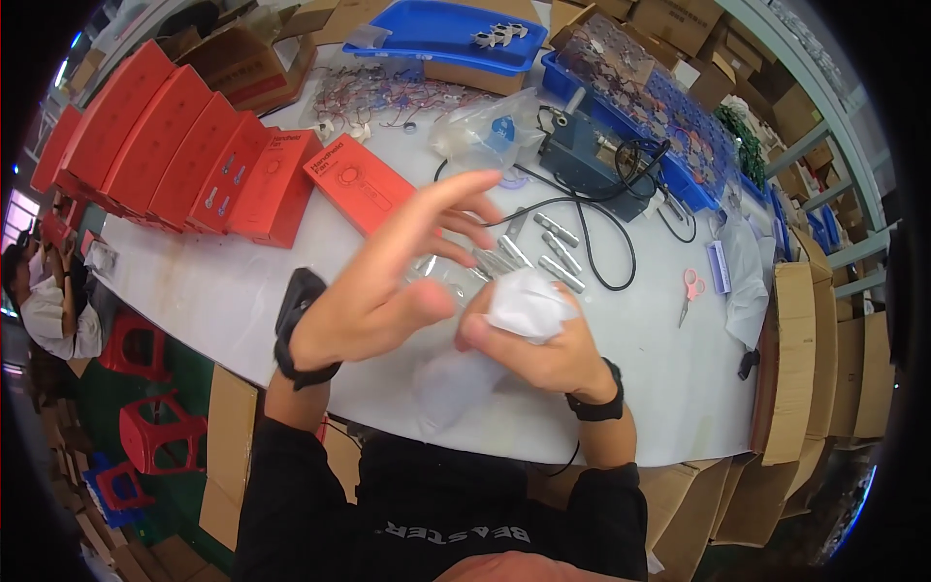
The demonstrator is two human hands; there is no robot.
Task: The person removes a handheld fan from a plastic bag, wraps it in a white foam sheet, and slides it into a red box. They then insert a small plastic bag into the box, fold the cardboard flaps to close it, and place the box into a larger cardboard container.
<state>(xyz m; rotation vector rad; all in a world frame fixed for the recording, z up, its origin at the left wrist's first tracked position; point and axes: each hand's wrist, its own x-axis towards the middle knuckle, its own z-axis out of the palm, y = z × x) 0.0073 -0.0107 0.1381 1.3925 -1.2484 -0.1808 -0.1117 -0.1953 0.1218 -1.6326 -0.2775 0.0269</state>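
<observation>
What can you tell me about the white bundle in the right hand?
The white bundle looks crumpled and soft, like thin plastic or tissue, with creases and no visible print. The right hand grips it, thumb and fingers around it, in front of the metallic tubes. Whatever it may contain is hidden. Whether the blurred, translucent film lower left belongs to it is unclear.

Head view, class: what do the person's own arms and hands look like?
The left hand and right hand are ungloved. A black left wristband carries a dark, blocky piece; the black right wristband looks plainer. The black fabric sleeves stop short of the wrists.
</observation>
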